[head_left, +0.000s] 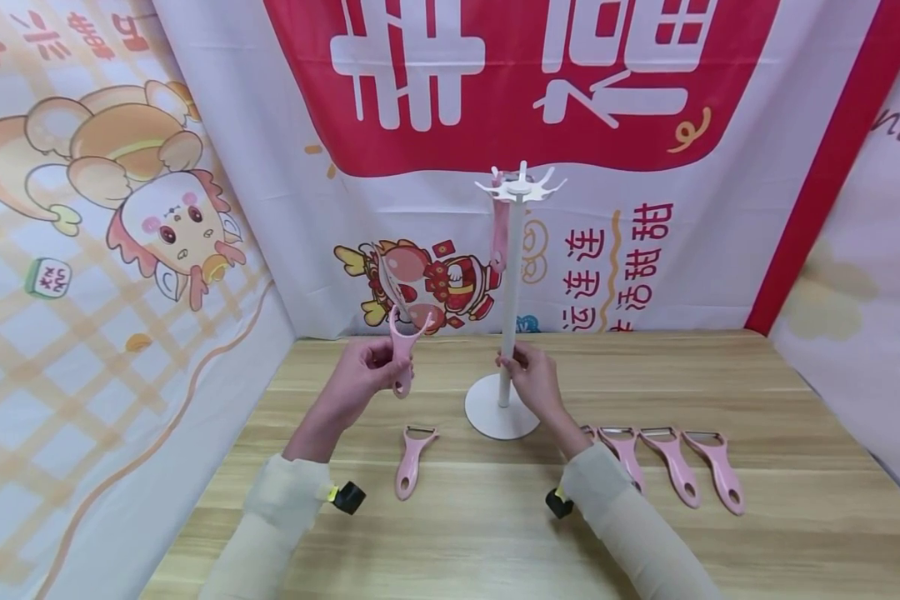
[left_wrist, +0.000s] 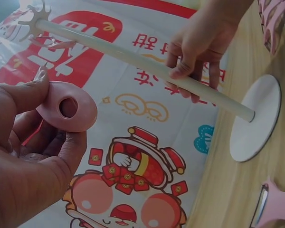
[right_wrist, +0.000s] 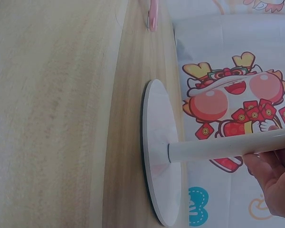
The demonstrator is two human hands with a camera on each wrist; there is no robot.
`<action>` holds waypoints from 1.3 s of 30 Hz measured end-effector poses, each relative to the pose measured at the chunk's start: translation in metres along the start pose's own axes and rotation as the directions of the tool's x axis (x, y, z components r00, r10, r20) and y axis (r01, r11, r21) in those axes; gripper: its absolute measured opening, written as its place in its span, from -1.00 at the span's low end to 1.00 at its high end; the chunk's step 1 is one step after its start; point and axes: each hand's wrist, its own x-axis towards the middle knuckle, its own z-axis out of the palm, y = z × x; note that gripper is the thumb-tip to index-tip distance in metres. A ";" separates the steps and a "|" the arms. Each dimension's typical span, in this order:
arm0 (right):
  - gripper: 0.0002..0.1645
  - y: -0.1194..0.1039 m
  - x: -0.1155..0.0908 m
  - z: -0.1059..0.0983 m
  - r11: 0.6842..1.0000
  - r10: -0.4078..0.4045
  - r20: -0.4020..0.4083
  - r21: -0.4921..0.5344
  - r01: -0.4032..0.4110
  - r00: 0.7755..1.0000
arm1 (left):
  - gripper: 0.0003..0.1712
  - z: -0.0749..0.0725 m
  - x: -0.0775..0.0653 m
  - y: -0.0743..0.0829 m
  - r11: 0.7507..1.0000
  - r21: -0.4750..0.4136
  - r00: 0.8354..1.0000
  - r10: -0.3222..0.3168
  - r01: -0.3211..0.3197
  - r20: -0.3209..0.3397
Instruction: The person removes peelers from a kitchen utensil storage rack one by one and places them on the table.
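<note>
My left hand (head_left: 363,368) grips a pink peeler (head_left: 404,354) by its handle, its forked head pointing up above the table. In the left wrist view the holed handle end of that peeler (left_wrist: 80,111) faces the camera. My right hand (head_left: 534,377) pinches the lower pole of a white hook stand (head_left: 512,308), thumb and fingers on either side. The stand's round base (right_wrist: 164,185) sits on the table. One pink peeler (head_left: 499,225) hangs from the far side of the top hooks (head_left: 521,190). Another pink peeler (head_left: 412,467) lies below my left hand.
Several pink peelers (head_left: 671,462) lie in a row at the right, partly covered by my right forearm. The wooden table (head_left: 480,533) ends at a printed cloth backdrop (head_left: 420,208), with another cloth (head_left: 120,333) along the left side.
</note>
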 end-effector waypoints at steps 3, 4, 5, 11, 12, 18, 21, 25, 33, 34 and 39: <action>-0.75 0.000 0.000 0.001 1.000 0.002 0.001 -0.002 -0.002 1.000 | -0.86 -0.001 -0.005 -0.006 1.000 -0.002 1.000 -0.012 0.012 0.003; -0.74 0.000 0.000 0.001 1.000 0.002 0.002 -0.002 -0.002 1.000 | -0.85 -0.002 -0.006 -0.008 1.000 -0.002 1.000 -0.014 0.014 0.002; -0.74 0.000 0.000 0.001 1.000 0.002 0.002 -0.004 -0.002 1.000 | -0.84 -0.002 -0.007 -0.011 1.000 -0.005 1.000 -0.019 0.019 -0.002; -0.74 -0.002 -0.001 -0.001 1.000 -0.002 -0.008 -0.013 0.002 1.000 | -0.76 -0.004 -0.015 -0.028 0.997 -0.019 0.997 -0.076 0.076 -0.015; -0.73 -0.002 -0.001 -0.002 1.000 -0.001 -0.007 -0.013 0.001 1.000 | -0.77 -0.004 -0.017 -0.031 0.996 -0.018 0.996 -0.085 0.084 -0.016; -0.74 -0.002 -0.001 -0.002 1.000 -0.001 -0.007 -0.013 0.000 1.000 | -0.77 -0.008 -0.027 -0.049 0.992 -0.029 0.992 -0.121 0.120 -0.028; -0.74 -0.002 -0.001 -0.002 1.000 0.006 -0.004 -0.011 -0.007 1.000 | -0.74 -0.010 -0.032 -0.057 0.989 -0.031 0.989 -0.143 0.142 -0.036; -0.72 -0.003 -0.002 -0.001 1.000 0.014 0.001 -0.006 -0.014 1.000 | -0.70 -0.012 -0.039 -0.067 0.985 -0.018 0.984 -0.174 0.173 -0.049; -0.75 -0.004 -0.002 -0.001 1.000 0.011 -0.006 -0.005 -0.011 1.000 | -0.66 -0.015 -0.051 -0.081 0.962 -0.012 0.958 -0.272 0.272 -0.089; -0.75 -0.003 -0.002 -0.001 1.000 0.009 -0.006 -0.007 -0.010 1.000 | -0.66 -0.016 -0.053 -0.082 0.960 -0.016 0.955 -0.281 0.281 -0.096; -0.74 -0.003 -0.001 0.000 1.000 0.009 -0.004 -0.010 -0.009 1.000 | -0.62 -0.016 -0.060 -0.091 0.948 -0.026 0.941 -0.317 0.316 -0.117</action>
